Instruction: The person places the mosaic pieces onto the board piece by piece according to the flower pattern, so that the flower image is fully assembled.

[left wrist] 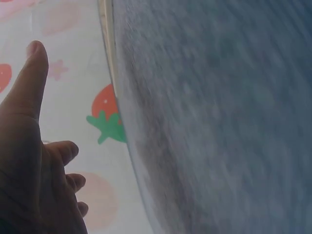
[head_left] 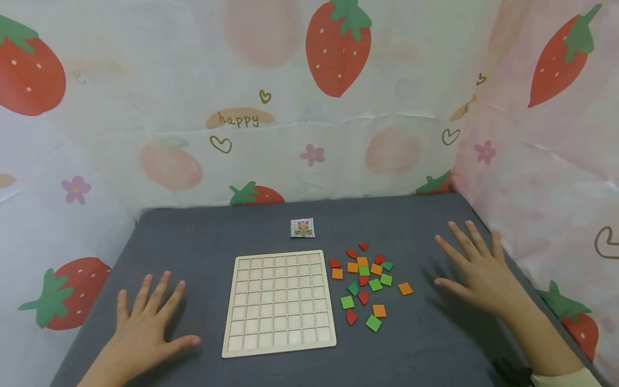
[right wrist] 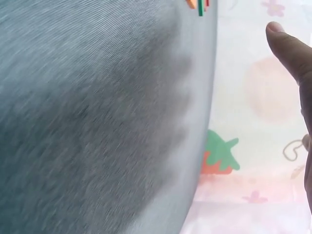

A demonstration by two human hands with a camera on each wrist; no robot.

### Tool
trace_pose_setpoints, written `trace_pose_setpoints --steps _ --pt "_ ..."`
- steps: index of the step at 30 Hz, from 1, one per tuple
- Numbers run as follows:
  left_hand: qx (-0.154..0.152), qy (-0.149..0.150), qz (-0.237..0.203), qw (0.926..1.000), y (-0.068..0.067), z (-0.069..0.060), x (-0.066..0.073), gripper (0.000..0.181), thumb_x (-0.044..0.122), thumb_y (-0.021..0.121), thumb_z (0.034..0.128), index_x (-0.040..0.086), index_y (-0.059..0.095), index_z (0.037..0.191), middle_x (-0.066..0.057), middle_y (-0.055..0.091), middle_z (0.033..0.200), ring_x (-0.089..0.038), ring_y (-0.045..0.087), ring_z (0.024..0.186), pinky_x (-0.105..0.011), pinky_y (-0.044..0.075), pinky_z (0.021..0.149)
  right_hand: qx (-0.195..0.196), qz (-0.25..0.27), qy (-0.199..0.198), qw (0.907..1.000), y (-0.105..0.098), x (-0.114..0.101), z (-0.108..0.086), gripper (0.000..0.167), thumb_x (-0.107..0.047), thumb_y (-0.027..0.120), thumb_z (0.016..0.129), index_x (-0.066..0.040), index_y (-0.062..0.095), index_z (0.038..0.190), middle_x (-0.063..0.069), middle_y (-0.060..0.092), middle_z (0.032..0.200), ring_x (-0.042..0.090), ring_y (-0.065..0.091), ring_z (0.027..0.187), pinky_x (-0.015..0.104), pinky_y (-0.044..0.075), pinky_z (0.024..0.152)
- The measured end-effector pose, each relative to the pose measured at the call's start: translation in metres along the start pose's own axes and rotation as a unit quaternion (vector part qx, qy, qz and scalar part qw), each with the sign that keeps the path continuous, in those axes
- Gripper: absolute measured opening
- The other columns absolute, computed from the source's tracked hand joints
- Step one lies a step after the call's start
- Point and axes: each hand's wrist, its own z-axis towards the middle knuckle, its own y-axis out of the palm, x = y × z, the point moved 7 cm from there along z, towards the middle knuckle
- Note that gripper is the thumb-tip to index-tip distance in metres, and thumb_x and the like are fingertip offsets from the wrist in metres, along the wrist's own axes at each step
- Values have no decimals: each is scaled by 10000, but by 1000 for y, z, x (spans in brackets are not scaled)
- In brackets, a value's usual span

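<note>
A pale wooden grid board point(head_left: 280, 302) lies on the dark grey table, its cells bare. Right of it are scattered red, orange and green flat pieces, among them a green square point(head_left: 373, 323) and an orange square point(head_left: 405, 289). My left hand point(head_left: 145, 328), left of the board, has its fingers spread and holds nothing; in the left wrist view the hand point(left wrist: 34, 146) shows above the table surface. My right hand point(head_left: 483, 274), right of the pieces, is also spread and holds nothing; part of that hand point(right wrist: 297, 63) appears in the right wrist view.
Behind the board lies a small printed card point(head_left: 302, 228) with a patterned picture on a grid. The grey table point(head_left: 193, 231) is bordered at the back and sides by a strawberry-print cloth point(head_left: 338, 161). A dark object point(head_left: 511, 372) sits by the right forearm.
</note>
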Motion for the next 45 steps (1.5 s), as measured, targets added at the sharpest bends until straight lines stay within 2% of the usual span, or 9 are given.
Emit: trace_pose_setpoints --steps 6,11,17,23,28,33,37,42,45 --pt "31 34 -412 9991 2 3 8 1165 789 652 808 129 197 1654 -132 -74 1727 -409 -199 1556 -704 -263 1112 162 129 -138 9997 -1 -5 12 968 -626 733 847 -227 323 1626 87 106 1732 352 -17 1595 708 -88 1195" --pt "168 123 -799 9966 3 6 15 1132 713 703 826 178 163 1664 -132 -8 1731 -401 -136 1573 -730 -165 1149 212 222 -146 9994 0 -6 21 961 -592 758 843 -218 338 1620 137 198 1704 346 7 1596 696 -72 1206" --pt "237 193 -1376 9900 3 9 23 1099 602 764 835 183 176 1663 -209 126 1704 -480 31 1559 -760 -37 1158 172 426 -53 9989 2 -8 31 980 -520 815 818 -204 345 1617 147 250 1685 362 77 1589 653 -39 1235" --pt "338 322 -1975 9792 2 11 33 1088 501 811 823 158 203 1657 -263 179 1675 -548 134 1516 -799 82 1120 159 656 -20 9977 5 -11 43 959 -477 826 830 -197 351 1615 147 295 1667 401 197 1552 630 27 1250" --pt "359 477 -2446 9678 3 11 41 1074 459 822 823 127 220 1649 -266 187 1671 -573 149 1500 -795 123 1115 184 843 -78 9962 7 -13 54 936 -449 829 838 -185 368 1608 150 324 1653 415 244 1530 638 79 1244" --pt "206 581 -2927 9542 6 11 50 1060 400 813 849 199 165 1664 -258 162 1680 -589 127 1497 -807 152 1097 121 1152 -132 9932 10 -17 66 901 -422 811 868 -171 364 1608 153 338 1644 425 264 1516 643 95 1239" --pt "166 671 -3187 9453 8 10 56 1051 366 814 854 248 156 1665 -245 165 1684 -587 144 1492 -812 222 1058 19 1423 -132 9897 13 -21 75 876 -416 793 891 -158 361 1608 165 361 1628 453 292 1492 654 111 1232" --pt "130 759 -3408 9370 13 11 62 1034 340 806 869 250 152 1665 -229 164 1689 -541 165 1505 -734 254 1081 -139 1684 -110 9856 19 -23 86 833 -404 792 898 -138 402 1584 152 410 1598 438 330 1475 684 197 1189" --pt "98 788 -3514 9328 18 10 63 1036 331 805 873 265 140 1665 -214 151 1697 -448 152 1541 -434 198 1229 -243 1827 -171 9827 24 -26 93 792 -384 795 902 -102 444 1553 152 438 1576 416 362 1458 687 254 1156"
